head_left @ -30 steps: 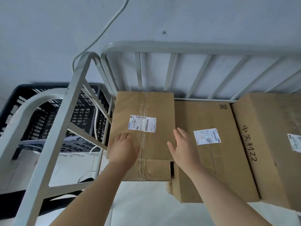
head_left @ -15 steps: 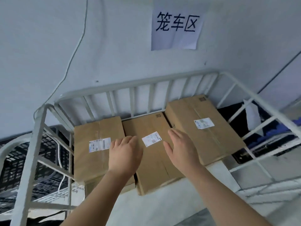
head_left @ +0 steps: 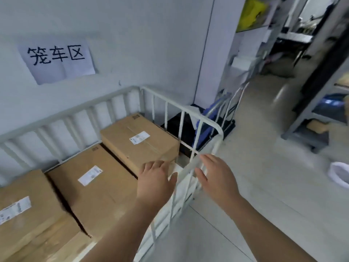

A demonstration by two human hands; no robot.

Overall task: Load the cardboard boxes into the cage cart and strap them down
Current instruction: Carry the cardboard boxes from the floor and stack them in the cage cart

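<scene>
Now both hands hang flat and empty, fingers spread, gripping nothing. Three cardboard boxes sit side by side inside the cage cart [head_left: 204, 121], against its back rail: the left box [head_left: 28, 201] at about 8 o'clock in the view, the middle box [head_left: 94, 184] beside it, and the right box [head_left: 139, 140] nearest the centre, each with a white label on top. The left hand [head_left: 154, 184] hovers palm down over the near end of the right box, its fingertips [head_left: 151, 165] pointing toward 12 o'clock above that box's near top edge; whether they touch the cardboard cannot be told. The right hand [head_left: 217, 178] is outside the cart's right side rail, at roughly 3 o'clock from the left hand, loose and apart from any box, with a white bar of the rail running between the two hands. A paper sign [head_left: 56, 59] with black characters is stuck to the wall at 10 o'clock.
</scene>
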